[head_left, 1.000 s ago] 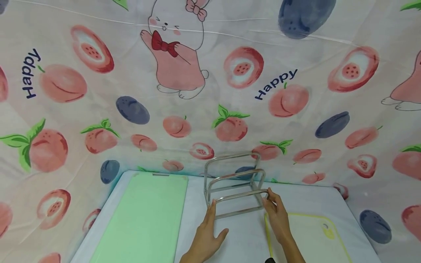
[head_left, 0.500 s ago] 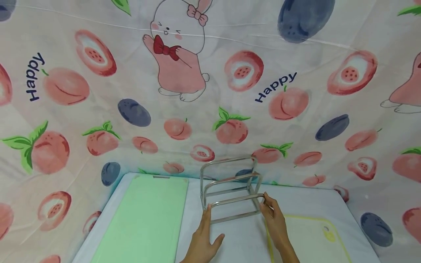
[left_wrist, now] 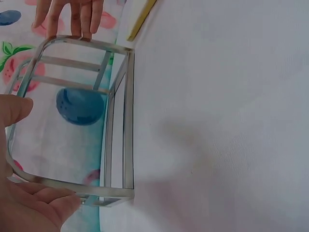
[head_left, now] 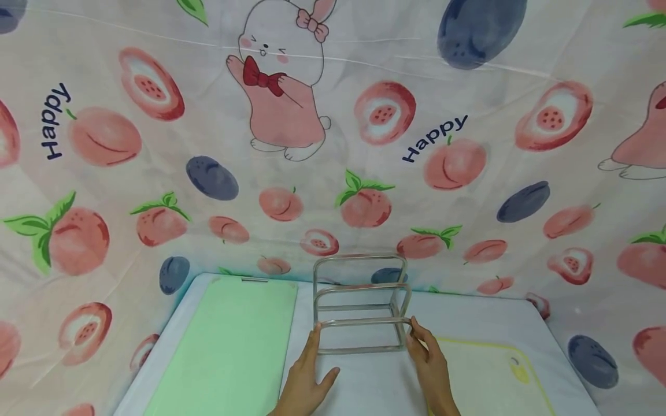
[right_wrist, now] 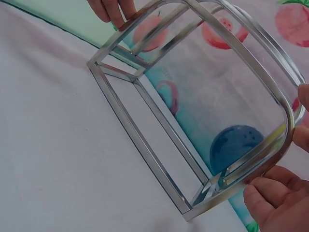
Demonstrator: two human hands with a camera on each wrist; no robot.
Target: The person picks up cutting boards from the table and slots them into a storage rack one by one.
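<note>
A silver metal rack [head_left: 364, 322] with three rounded upright frames stands on the white surface, close to the back wall. My left hand [head_left: 304, 378] touches its left side with straight fingers, the thumb spread apart. Against the rack's right side rest the fingertips of my right hand [head_left: 430, 370]. In the left wrist view the rack [left_wrist: 129, 121] stands between both hands, and the right hand's fingers look extended. The right wrist view shows the rack's flat base [right_wrist: 137, 140] on the cloth, with fingertips pressing the side bar.
A pale green board [head_left: 234, 346] lies flat at the left, with a slot at its far end. To the right lies a whitish cutting board [head_left: 484, 381] with a yellow rim and a hanging hole. A fruit-print cloth [head_left: 322, 185] covers the walls behind.
The rack has shifted left and slightly towards me, and turned so its front bars lie nearly level in the head view. Both hands have moved along with it.
</note>
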